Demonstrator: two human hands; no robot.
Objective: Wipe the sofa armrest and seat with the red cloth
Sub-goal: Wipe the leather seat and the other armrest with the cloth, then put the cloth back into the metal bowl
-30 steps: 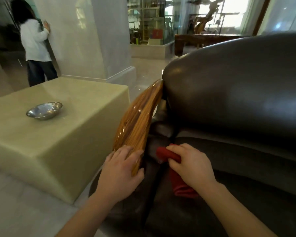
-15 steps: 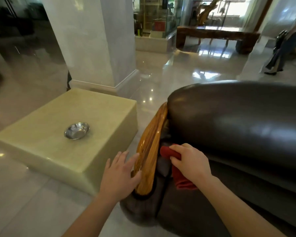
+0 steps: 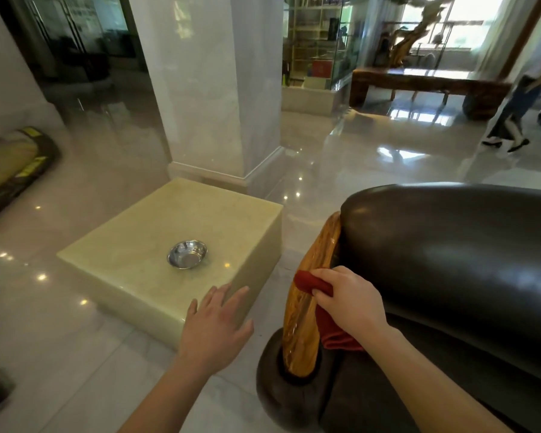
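A dark brown leather sofa [image 3: 450, 260] fills the right side, with a glossy wooden armrest [image 3: 303, 326] running down its left edge. My right hand [image 3: 350, 298] grips the red cloth [image 3: 313, 284] and presses it on the armrest's upper middle; more cloth hangs below my palm on the armrest's inner side. My left hand [image 3: 216, 329] hovers in the air left of the armrest, fingers spread, holding nothing and touching nothing. The seat cushion is mostly hidden under my right forearm.
A pale yellow stone block table [image 3: 138, 276] stands left of the sofa with a steel bowl [image 3: 187, 254] on it. Behind it rises a white marble pillar [image 3: 200, 89]. A person [image 3: 525, 98] walks at the far right near a wooden bench [image 3: 425, 82]. The floor is polished tile.
My left hand has let go of the armrest and drifted left into the air. My right hand has brought the cloth from the inner gap up onto the wooden armrest. The view has risen.
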